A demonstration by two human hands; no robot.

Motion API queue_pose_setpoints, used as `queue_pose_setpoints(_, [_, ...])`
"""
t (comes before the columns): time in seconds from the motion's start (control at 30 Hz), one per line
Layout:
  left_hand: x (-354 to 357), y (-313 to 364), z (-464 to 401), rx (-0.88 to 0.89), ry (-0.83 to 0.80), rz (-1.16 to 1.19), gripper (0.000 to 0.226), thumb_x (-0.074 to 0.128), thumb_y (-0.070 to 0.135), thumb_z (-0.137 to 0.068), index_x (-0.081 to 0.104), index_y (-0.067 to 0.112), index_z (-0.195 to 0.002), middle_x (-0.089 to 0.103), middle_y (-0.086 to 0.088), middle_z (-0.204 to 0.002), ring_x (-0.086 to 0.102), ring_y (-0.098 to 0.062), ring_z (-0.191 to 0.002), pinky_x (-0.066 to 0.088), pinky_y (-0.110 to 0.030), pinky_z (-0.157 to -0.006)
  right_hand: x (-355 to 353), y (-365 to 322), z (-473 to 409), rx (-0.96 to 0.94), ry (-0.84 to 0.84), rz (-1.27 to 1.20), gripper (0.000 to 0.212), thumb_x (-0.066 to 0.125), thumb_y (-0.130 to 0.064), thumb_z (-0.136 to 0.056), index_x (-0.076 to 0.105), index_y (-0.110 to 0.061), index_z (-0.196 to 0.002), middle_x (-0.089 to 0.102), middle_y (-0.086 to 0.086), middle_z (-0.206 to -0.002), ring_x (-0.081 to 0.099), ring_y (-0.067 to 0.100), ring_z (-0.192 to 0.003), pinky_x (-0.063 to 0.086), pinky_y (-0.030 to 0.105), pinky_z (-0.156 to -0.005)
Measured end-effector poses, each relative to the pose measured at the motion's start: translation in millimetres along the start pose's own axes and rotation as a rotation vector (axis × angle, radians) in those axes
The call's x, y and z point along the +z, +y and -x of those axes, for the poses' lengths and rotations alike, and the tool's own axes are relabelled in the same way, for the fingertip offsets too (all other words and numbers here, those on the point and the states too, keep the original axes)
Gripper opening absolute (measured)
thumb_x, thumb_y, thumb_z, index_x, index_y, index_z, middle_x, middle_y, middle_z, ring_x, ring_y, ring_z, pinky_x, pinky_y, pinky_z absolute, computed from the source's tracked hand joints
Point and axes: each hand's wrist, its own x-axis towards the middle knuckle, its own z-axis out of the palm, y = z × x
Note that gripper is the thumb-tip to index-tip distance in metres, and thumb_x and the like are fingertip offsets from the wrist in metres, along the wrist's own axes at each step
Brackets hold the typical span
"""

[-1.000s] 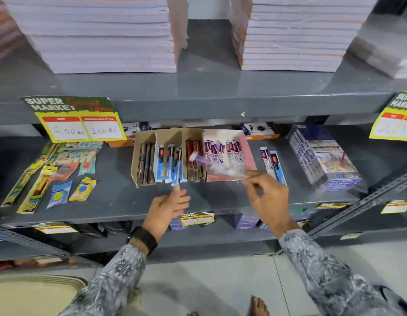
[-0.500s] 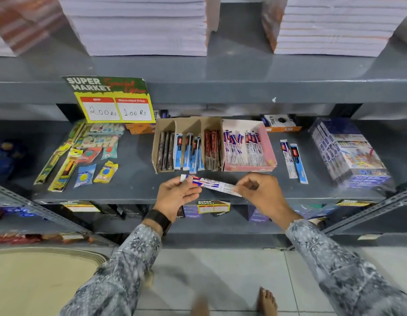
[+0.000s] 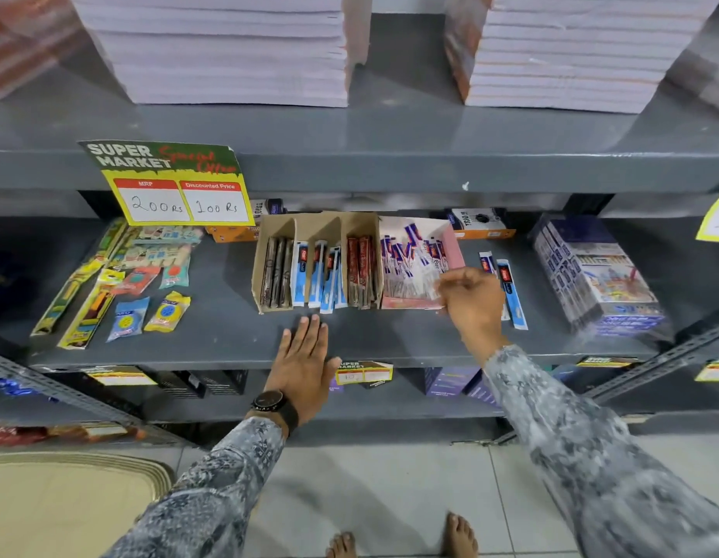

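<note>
A pink box [image 3: 455, 251] on the grey middle shelf [image 3: 229, 336] holds several white-and-blue pen packets [image 3: 406, 259]. My right hand [image 3: 472, 304] is at the box's front right corner, its fingers curled over a blurred white pen packet [image 3: 428, 285] lying among the others. My left hand [image 3: 305, 356] rests flat on the shelf's front edge with straight fingers and holds nothing. Left of the pink box stands a brown cardboard divider box [image 3: 265, 271] with dark, blue and red packets in its compartments.
Two loose pen packets [image 3: 513, 304] lie right of the pink box, beside a wrapped bundle of boxes [image 3: 595, 275]. Stationery packs [image 3: 120, 283] lie at the left under a price sign [image 3: 176, 191]. Notebook stacks [image 3: 229, 54] fill the upper shelf. Below are tiles and a mat [image 3: 68, 497].
Both hands held one pen packet in front of the boxes. My left hand has let go and dropped flat onto the shelf edge; my right hand carried the packet up to the pink box.
</note>
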Motion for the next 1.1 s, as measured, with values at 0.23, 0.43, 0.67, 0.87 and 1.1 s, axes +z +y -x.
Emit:
queue_pose_setpoints(0.23, [6, -3, -1, 0.003, 0.035, -0.006, 0.069, 0.019, 0.049, -0.102, 0.002, 0.01, -0.157, -0.008, -0.004, -0.166, -0.012, -0.02, -0.154, -0.011, -0.04, -0.123, 16, -7, -27, 0.029, 0.023, 0.649, 0.022, 0.063, -0.021, -0.082, 0.071, -0.011, -0.1, 0.073, 0.014, -0.099, 0.071, 0.036, -0.089, 0.061, 0.047, -0.081])
queue_pose_setpoints(0.43, [3, -2, 0, 0.008, 0.029, -0.001, 0.074, 0.006, 0.054, -0.098, 0.002, 0.01, -0.157, -0.009, -0.004, -0.166, -0.012, -0.02, -0.154, -0.01, -0.04, -0.123, 12, 7, -28, -0.176, -0.05, 0.766, 0.017, 0.06, -0.025, -0.09, 0.074, -0.015, -0.089, 0.075, 0.009, -0.093, 0.071, 0.033, -0.078, 0.061, 0.037, -0.069])
queue_pose_setpoints(0.67, [4, 0, 2, 0.004, 0.028, -0.016, 0.079, -0.005, 0.056, -0.092, -0.001, 0.011, -0.157, -0.008, -0.006, -0.168, -0.013, -0.021, -0.154, -0.009, -0.043, -0.124, -51, 45, -21, 0.038, 0.375, 0.571, 0.023, 0.062, -0.023, -0.088, 0.074, -0.014, -0.106, 0.07, 0.019, -0.107, 0.067, 0.043, -0.097, 0.053, 0.044, -0.077])
queue_pose_setpoints(0.87, [3, 0, 0, 0.009, 0.032, -0.013, 0.087, -0.011, 0.06, -0.089, 0.005, 0.01, -0.158, -0.003, -0.008, -0.168, -0.008, -0.023, -0.155, -0.008, -0.043, -0.124, -81, 72, -28, 0.194, 0.2, 0.736, 0.046, 0.063, -0.033, -0.093, 0.06, 0.004, -0.12, 0.056, 0.03, -0.126, 0.059, 0.05, -0.111, 0.05, 0.054, -0.091])
queue_pose_setpoints(1.1, [1, 0, 0, -0.006, -0.014, -0.041, 0.081, -0.007, 0.058, -0.09, -0.003, 0.012, -0.157, -0.012, -0.006, -0.167, -0.014, -0.021, -0.154, -0.011, -0.042, -0.124, -90, 76, -37, 0.29, 0.22, 0.444, 0.038, 0.071, -0.026, -0.08, 0.072, 0.003, -0.104, 0.073, 0.027, -0.104, 0.067, 0.044, -0.095, 0.053, 0.042, -0.08])
